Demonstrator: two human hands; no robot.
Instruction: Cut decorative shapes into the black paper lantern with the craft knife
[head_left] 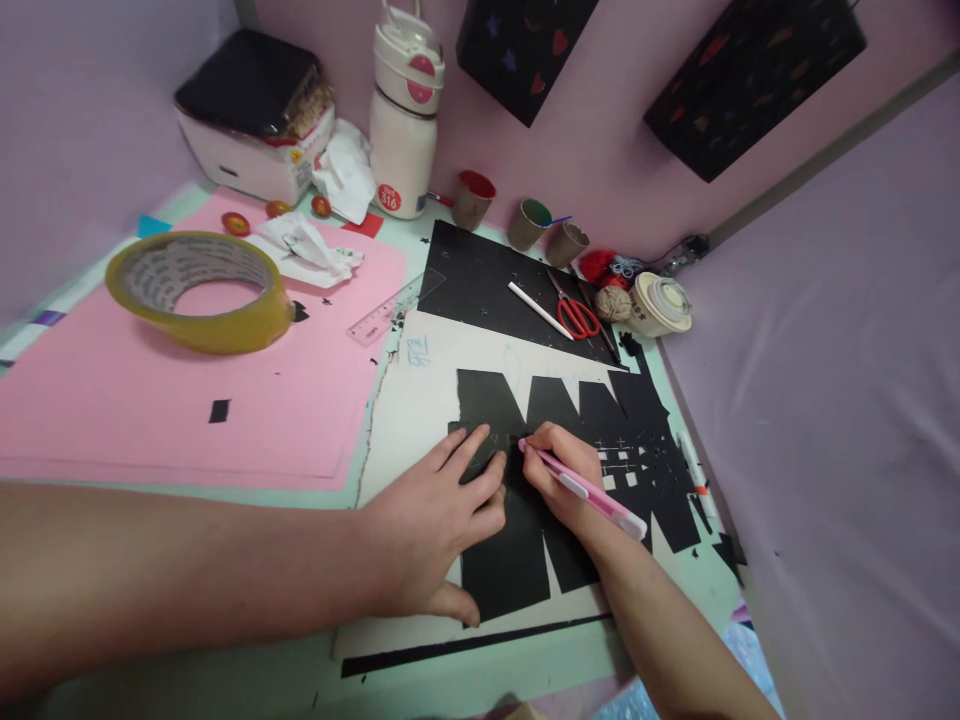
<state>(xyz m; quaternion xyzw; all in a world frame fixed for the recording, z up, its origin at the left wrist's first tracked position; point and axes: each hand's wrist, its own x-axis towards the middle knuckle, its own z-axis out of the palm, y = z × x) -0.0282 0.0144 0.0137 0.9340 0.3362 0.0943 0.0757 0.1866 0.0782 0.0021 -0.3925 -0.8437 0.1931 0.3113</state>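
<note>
My right hand (559, 475) is closed around a pink and white craft knife (600, 497), its tip down on a black sheet of card (487, 570). Wedge-shaped notches run along the card's upper and lower edges, and small square holes show right of my right hand. Spread flat, my left hand (442, 510) presses on the card's left part, fingertips a short way from the knife tip. Beneath the card is a white board (401, 440) with blue marks. The blade itself is too small to make out.
Left are pink sheets (315, 400) with a tape roll (202, 295) and crumpled tissue (307, 245). Behind lie a clear ruler (382, 310), a white pen (540, 310) and red-handled scissors (577, 315). A bottle (405, 130) and small cups (529, 225) stand by the wall.
</note>
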